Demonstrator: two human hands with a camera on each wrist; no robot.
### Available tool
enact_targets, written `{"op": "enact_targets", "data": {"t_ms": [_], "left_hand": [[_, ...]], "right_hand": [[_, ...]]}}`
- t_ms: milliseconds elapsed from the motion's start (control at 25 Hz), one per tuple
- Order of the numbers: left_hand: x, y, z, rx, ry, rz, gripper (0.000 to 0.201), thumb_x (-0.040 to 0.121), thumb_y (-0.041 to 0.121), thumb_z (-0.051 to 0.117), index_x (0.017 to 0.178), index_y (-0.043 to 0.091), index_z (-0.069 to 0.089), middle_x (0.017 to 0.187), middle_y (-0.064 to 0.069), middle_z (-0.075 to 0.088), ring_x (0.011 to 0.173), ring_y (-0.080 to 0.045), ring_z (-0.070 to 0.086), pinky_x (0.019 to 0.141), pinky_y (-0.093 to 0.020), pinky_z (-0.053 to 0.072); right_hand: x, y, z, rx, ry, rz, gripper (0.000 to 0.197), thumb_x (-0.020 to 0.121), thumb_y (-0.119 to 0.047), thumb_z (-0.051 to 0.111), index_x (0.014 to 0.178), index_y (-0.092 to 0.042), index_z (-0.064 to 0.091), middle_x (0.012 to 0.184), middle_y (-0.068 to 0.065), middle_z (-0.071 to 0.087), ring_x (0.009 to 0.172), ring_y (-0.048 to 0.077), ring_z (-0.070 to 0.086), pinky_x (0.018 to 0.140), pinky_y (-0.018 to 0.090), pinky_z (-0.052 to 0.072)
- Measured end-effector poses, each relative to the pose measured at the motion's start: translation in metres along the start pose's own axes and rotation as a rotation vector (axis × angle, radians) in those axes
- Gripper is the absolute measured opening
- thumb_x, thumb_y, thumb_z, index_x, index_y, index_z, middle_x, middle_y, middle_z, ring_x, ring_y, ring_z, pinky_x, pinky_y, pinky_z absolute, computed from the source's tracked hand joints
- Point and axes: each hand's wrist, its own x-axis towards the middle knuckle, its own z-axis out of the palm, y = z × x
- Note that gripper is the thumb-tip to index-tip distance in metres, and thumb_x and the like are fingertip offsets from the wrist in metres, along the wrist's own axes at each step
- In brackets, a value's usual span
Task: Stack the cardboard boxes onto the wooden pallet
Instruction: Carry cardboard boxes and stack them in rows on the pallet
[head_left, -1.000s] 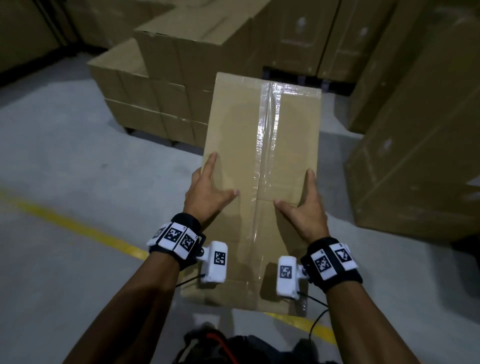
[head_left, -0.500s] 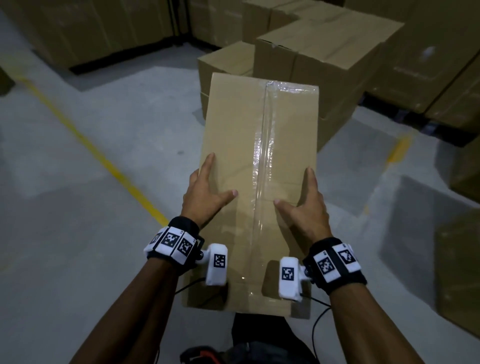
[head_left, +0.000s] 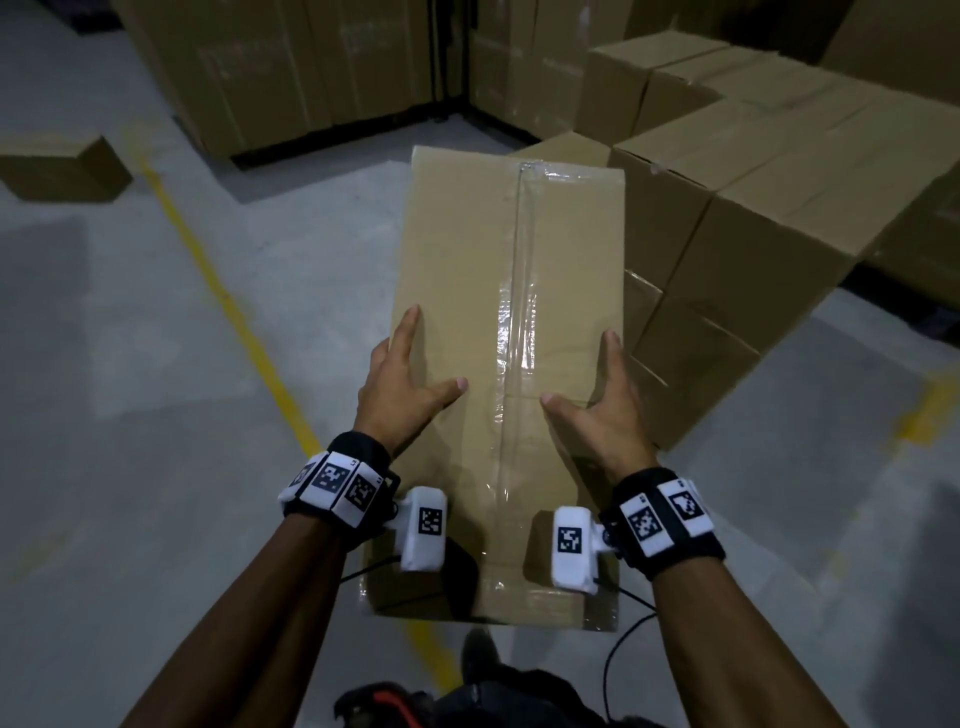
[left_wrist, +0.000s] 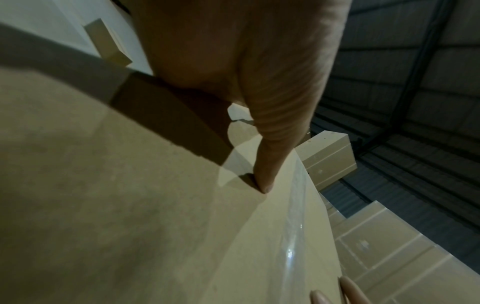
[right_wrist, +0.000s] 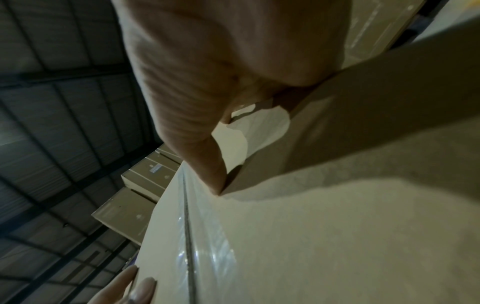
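A long cardboard box (head_left: 509, 291) with clear tape down its middle is held in the air in front of me, lengthwise away from me. My left hand (head_left: 405, 384) grips its left edge and my right hand (head_left: 597, 410) its right edge. Each thumb lies on top, and the fingers go over the sides. The left wrist view shows the left thumb (left_wrist: 267, 164) pressing the box top (left_wrist: 130, 205). The right wrist view shows the right thumb (right_wrist: 207, 164) on the box top (right_wrist: 337, 236). A stepped stack of boxes (head_left: 779, 171) stands just right of the held box. Its pallet is hidden.
A yellow floor line (head_left: 223, 301) runs diagonally on the grey concrete at the left. A single box (head_left: 57, 166) sits on the floor at far left. Tall box stacks (head_left: 291, 73) line the back. My shoe (head_left: 480, 654) shows below the box.
I have turned and moved with the box: the stepped stack went from the upper left to the right and is closer. Both hands keep the same hold.
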Motion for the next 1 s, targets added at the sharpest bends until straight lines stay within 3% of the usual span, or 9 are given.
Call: {"op": "enact_targets", "data": {"t_ms": [400, 720, 1000], "left_hand": [[0.198, -0.011, -0.014, -0.055, 0.043, 0.012, 0.098, 0.079, 0.04, 0.08, 0.153, 0.046, 0.017, 0.155, -0.001, 0.031, 0.139, -0.024, 0.036, 0.112, -0.041, 0.032], [0.415, -0.013, -0.033, -0.044, -0.11, 0.088, 0.098, 0.079, 0.042, 0.079, 0.154, 0.044, 0.016, 0.158, -0.001, 0.028, 0.141, -0.024, 0.034, 0.111, -0.041, 0.032], [0.554, 0.016, -0.023, -0.041, -0.228, 0.169, 0.1, 0.077, 0.047, 0.079, 0.153, 0.048, 0.014, 0.156, 0.0, 0.029, 0.139, -0.025, 0.036, 0.112, -0.048, 0.036]], "right_hand": [[0.174, -0.075, 0.056, -0.049, -0.013, -0.003, 0.108, 0.082, -0.031, 0.08, 0.154, -0.053, 0.003, 0.164, 0.004, 0.015, 0.147, 0.035, 0.023, 0.114, 0.058, 0.027], [0.327, -0.146, 0.119, -0.045, 0.131, 0.081, 0.108, 0.081, -0.034, 0.08, 0.151, -0.059, 0.002, 0.164, 0.005, 0.014, 0.147, 0.037, 0.023, 0.114, 0.061, 0.028], [0.422, -0.185, 0.13, 0.003, 0.276, 0.111, 0.108, 0.077, -0.039, 0.081, 0.147, -0.063, 0.002, 0.164, 0.002, 0.016, 0.147, 0.036, 0.025, 0.114, 0.063, 0.028]]}}
